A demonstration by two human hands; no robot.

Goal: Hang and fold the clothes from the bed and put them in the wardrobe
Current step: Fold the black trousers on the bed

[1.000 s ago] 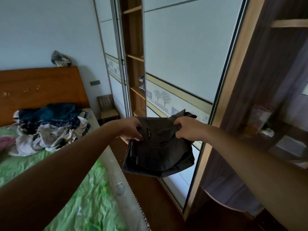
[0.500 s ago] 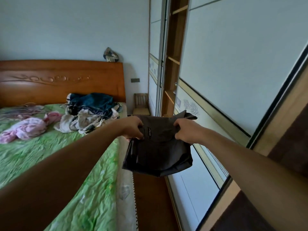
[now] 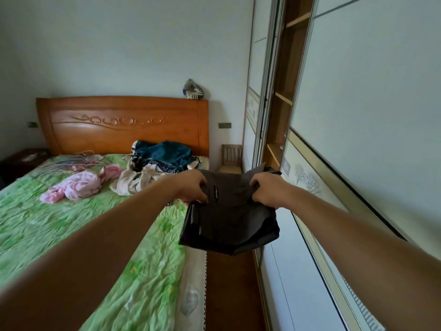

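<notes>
Swung left since a second before, bringing the whole headboard (image 3: 119, 125) and the left half of the bed (image 3: 35, 235) into view and dropping the dark open section at the right out of the picture; kept both hands on the dark garment just as earlier.

Saw at far left a dark nightstand (image 3: 23, 161) just beside the bed. Saw on the green sheet, far back, a tangle of wire hangers (image 3: 71, 161); nearer and to their right, a crumpled pink garment (image 3: 76, 187); further right, against the headboard, a heap of beige and teal clothes (image 3: 162, 161). Noted a striped blue-and-white thing (image 3: 193, 90) perched on the headboard's right corner.

Reached forward with both bare arms. Gripped the top edge of the folded dark garment (image 3: 229, 225) with the left hand (image 3: 193, 187), fingers curled and clamped on the cloth beside a small label. Held that garment in the air, over the bed's right edge and the strip of brown floor (image 3: 229, 283) alongside, and let its lower part hang in a loose fold. Gripped the other top corner with the right hand (image 3: 267, 192), fingers likewise clamped on the cloth.

Saw beyond the hands a small wooden chair (image 3: 230, 158) against the far wall. Took in at right the wardrobe (image 3: 370, 115): open wooden shelves (image 3: 284, 99) at its far end, then a pale sliding door with a band of tree pictures.
</notes>
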